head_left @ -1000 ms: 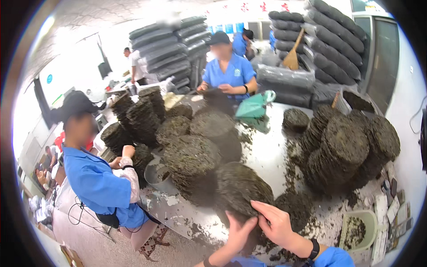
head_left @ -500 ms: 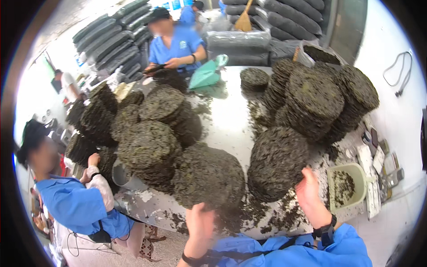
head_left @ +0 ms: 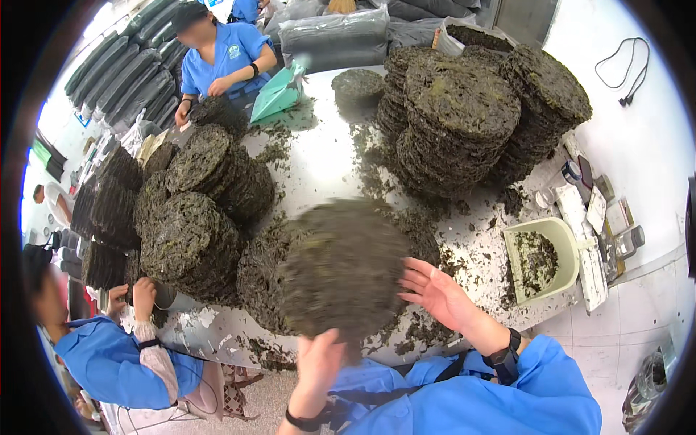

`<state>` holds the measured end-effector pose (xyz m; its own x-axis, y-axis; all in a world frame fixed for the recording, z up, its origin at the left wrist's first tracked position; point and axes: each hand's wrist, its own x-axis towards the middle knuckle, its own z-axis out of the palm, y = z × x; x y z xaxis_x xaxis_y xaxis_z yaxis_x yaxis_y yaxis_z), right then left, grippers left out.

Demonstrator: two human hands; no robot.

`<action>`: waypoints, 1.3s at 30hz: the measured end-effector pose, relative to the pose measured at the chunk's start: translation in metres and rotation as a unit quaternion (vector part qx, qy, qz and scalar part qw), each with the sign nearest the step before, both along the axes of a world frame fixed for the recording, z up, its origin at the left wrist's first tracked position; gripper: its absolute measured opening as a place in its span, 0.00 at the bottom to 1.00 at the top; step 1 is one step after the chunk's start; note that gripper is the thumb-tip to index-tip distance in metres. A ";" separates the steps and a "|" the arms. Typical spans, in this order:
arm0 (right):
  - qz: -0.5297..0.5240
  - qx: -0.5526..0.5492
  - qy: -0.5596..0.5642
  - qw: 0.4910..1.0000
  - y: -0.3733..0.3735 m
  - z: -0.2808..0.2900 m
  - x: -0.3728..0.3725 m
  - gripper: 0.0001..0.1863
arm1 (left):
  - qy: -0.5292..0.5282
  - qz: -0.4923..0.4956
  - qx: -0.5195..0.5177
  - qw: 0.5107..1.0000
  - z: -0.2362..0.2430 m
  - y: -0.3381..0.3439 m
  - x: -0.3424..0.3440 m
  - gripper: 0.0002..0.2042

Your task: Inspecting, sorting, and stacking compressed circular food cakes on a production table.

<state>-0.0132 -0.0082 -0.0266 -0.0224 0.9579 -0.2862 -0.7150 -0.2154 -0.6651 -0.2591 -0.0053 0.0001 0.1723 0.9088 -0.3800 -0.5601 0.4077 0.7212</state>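
Observation:
A dark round cake of dried seaweed (head_left: 344,264), smeared by motion, is tilted up before me over the near edge of the table. My left hand (head_left: 319,362) grips its lower left edge. At its right edge is my right hand (head_left: 438,293), open with fingers spread; whether the fingertips touch the rim I cannot tell. Partly behind the cake, a seaweed round (head_left: 264,279) shows at the left and more seaweed (head_left: 420,235) at the right.
Tall stacks of seaweed rounds (head_left: 460,109) stand at the back right, more stacks (head_left: 190,235) at the left. Crumbs litter the white table (head_left: 326,163). A cream dustpan (head_left: 573,272) holds scraps at the right. Two co-workers in blue (head_left: 225,58) work at the left and far side.
My view has shifted, so the stacks sit higher and further left. A seaweed cake is now raised between my hands. My right hand has moved left, its fingers spreading.

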 end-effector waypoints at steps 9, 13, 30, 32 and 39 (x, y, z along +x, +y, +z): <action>-0.172 -0.034 -0.069 0.982 0.023 0.011 0.054 0.17 | 0.566 -0.185 0.328 0.734 -0.079 -0.046 -0.014 0.38; -0.184 0.005 -0.257 0.949 0.018 -0.010 0.070 0.17 | 0.693 -0.188 0.369 0.590 -0.126 -0.044 0.005 0.38; 0.123 0.229 -0.840 0.476 -0.006 -0.069 0.072 0.28 | 0.611 0.114 0.425 0.658 -0.111 -0.045 -0.026 0.21; 0.090 0.227 -0.834 0.494 -0.004 -0.054 0.075 0.26 | 0.602 0.238 0.426 0.633 -0.080 -0.010 -0.042 0.29; 0.094 0.449 -0.729 0.508 0.033 0.038 -0.038 0.32 | 0.407 0.170 0.215 0.871 -0.038 0.032 -0.029 0.36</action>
